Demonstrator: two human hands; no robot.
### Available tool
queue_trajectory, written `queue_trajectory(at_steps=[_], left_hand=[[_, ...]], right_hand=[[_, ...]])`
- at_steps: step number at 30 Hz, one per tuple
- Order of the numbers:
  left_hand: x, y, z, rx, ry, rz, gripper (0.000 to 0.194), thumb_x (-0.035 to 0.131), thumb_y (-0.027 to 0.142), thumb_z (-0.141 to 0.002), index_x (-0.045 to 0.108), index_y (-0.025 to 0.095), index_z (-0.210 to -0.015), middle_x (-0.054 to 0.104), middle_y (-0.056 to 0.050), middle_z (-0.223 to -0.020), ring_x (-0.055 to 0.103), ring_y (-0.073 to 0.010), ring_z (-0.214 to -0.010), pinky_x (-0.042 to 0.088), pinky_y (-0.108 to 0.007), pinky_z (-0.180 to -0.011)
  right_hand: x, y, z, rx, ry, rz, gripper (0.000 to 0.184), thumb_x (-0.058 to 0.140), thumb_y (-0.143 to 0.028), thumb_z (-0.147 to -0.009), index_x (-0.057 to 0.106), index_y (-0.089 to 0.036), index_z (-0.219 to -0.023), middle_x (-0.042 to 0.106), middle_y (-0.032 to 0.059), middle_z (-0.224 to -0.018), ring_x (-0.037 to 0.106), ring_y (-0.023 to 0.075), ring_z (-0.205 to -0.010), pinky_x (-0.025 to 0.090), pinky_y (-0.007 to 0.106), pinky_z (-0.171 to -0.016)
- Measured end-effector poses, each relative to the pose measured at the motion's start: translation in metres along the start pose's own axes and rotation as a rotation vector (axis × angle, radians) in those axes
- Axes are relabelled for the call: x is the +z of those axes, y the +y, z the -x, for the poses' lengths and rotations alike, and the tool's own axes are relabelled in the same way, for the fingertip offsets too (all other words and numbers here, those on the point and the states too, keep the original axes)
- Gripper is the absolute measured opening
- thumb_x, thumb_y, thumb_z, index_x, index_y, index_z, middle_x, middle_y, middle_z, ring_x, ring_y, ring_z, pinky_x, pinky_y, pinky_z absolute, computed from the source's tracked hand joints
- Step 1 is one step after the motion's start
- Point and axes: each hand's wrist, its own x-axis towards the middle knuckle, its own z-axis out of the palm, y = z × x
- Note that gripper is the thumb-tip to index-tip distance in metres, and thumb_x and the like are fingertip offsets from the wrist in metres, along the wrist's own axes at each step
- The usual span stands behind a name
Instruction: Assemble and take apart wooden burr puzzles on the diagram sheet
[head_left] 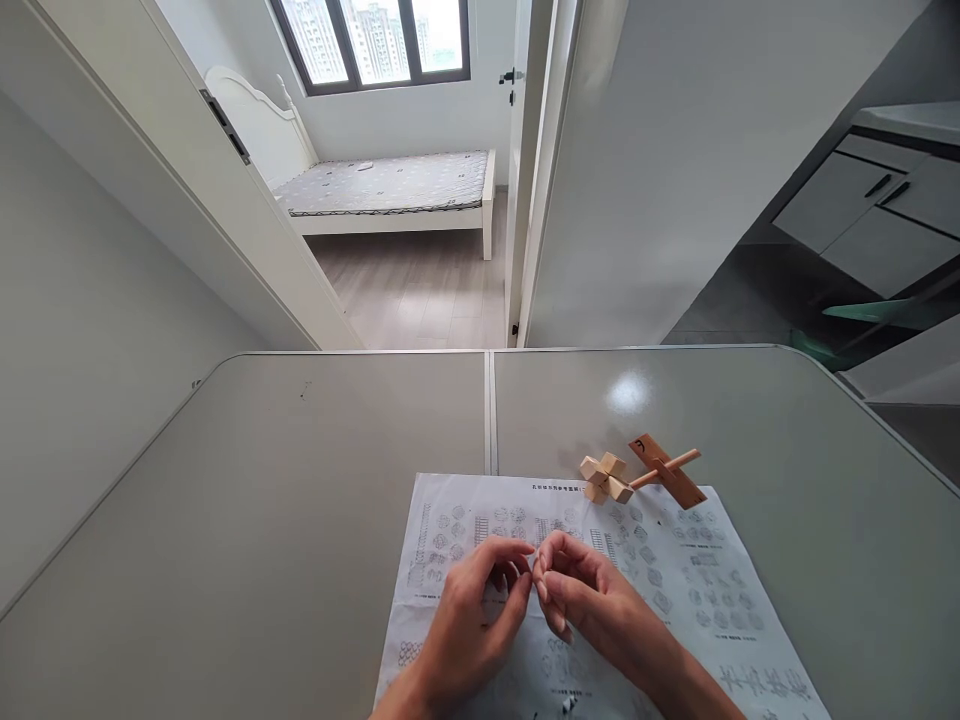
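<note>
My left hand (481,625) hovers over a printed sheet (630,660), its fingers curved and the thumb tip a little apart from the index tip. Nothing shows between them. Beside it, my right hand (592,598) has its fingers curled, with the thumb pressed to them. Whether something small is in that pinch I cannot make out. The fingertips of both hands meet or nearly meet. Past the right hand, at the sheet's far edge, lie a cross-shaped cluster of pale wooden blocks (606,478) and a flat wooden strip (679,485) crossed by a thin wooden stick (684,459).
The sheet, covered in small diagrams, lies on a grey table (262,560) with a seam down its middle. Beyond stands a doorway to a room with a bed (397,220) and a window (375,40). White cabinets (847,195) are at the right.
</note>
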Motion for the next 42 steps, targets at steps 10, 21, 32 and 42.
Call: queue_trajectory(at_steps=[10,21,32,42], left_hand=[[0.0012,-0.0036,0.0015,0.006,-0.007,0.003,0.016,0.058,0.024,-0.102,0.064,0.022,-0.117,0.074,-0.003,-0.095,0.070,-0.0156,-0.081,0.058,-0.027,-0.079],[0.0005,-0.0038,-0.0004,0.001,-0.012,0.011,0.016,0.057,0.024,-0.102,0.065,0.022,-0.116,0.074,-0.004,-0.095,0.069,-0.0159,-0.081,0.057,-0.027,-0.079],[0.0012,-0.0033,0.0001,-0.004,-0.009,0.001,0.016,0.058,0.025,-0.102,0.066,0.022,-0.116,0.074,-0.004,-0.094,0.069,-0.0164,-0.080,0.056,-0.027,-0.077],[0.0004,-0.0018,-0.0006,-0.001,-0.007,-0.001,0.015,0.059,0.025,-0.102,0.066,0.023,-0.115,0.074,-0.004,-0.095,0.068,-0.0165,-0.080,0.057,-0.027,-0.077]], right_hand=[[-0.0031,0.0029,-0.0007,-0.004,-0.006,-0.018,0.024,0.084,-0.034,-0.089,0.066,-0.018,-0.091,0.057,-0.0045,-0.072,0.045,0.0064,-0.053,0.036,0.023,-0.055],[-0.0060,0.0033,0.0003,0.015,-0.028,-0.046,0.022,0.083,-0.033,-0.087,0.066,-0.020,-0.090,0.053,-0.0054,-0.070,0.039,0.0070,-0.053,0.030,0.024,-0.055],[-0.0058,0.0032,-0.0002,0.018,-0.031,-0.072,0.025,0.084,-0.034,-0.086,0.065,-0.020,-0.089,0.052,-0.0057,-0.071,0.036,0.0065,-0.053,0.026,0.024,-0.054],[-0.0070,0.0044,0.0002,0.019,-0.029,-0.079,0.024,0.084,-0.034,-0.086,0.065,-0.019,-0.090,0.051,-0.0060,-0.070,0.035,0.0065,-0.053,0.026,0.024,-0.054]])
